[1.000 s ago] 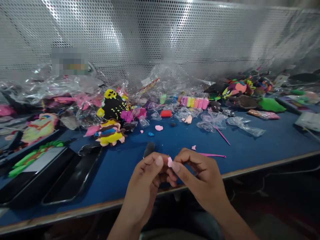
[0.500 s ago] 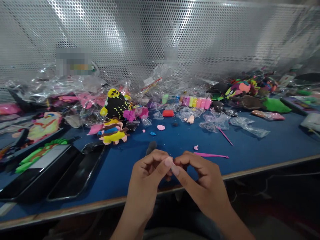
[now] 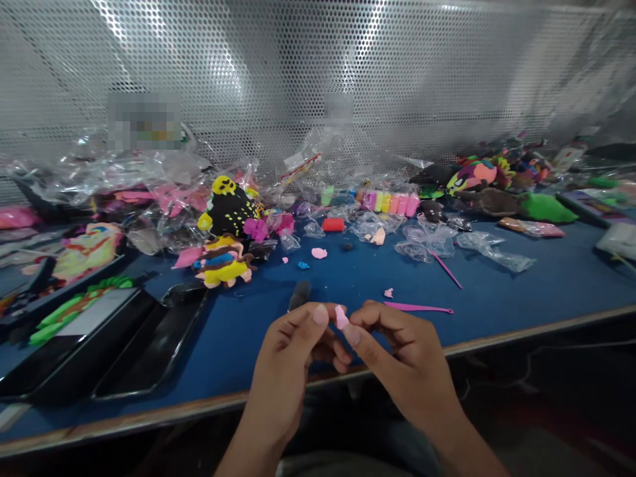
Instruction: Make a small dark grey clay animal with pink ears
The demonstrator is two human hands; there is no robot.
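Note:
A small pink clay piece (image 3: 340, 318) is pinched between the fingertips of my two hands over the near edge of the blue table (image 3: 521, 291). My left hand (image 3: 293, 361) has its fingers curled, thumb tip beside the clay. My right hand (image 3: 397, 351) pinches the clay from the right. A dark grey clay lump (image 3: 299, 295) lies just beyond my left fingers. A thin pink modelling tool (image 3: 420, 307) lies to the right of my right hand, with a pink clay crumb (image 3: 388, 292) near it.
Black trays (image 3: 124, 344) sit at the left, one with green clay strips (image 3: 64, 311). Clay figures (image 3: 226, 262), a row of pastel clay packets (image 3: 390, 202), crumpled clear bags (image 3: 427, 242) and more figures (image 3: 477, 175) crowd the back before a perforated metal wall.
Half a second ago the fingertips were pressed together, hiding the clay. Now they have parted slightly and the pink piece shows between them again.

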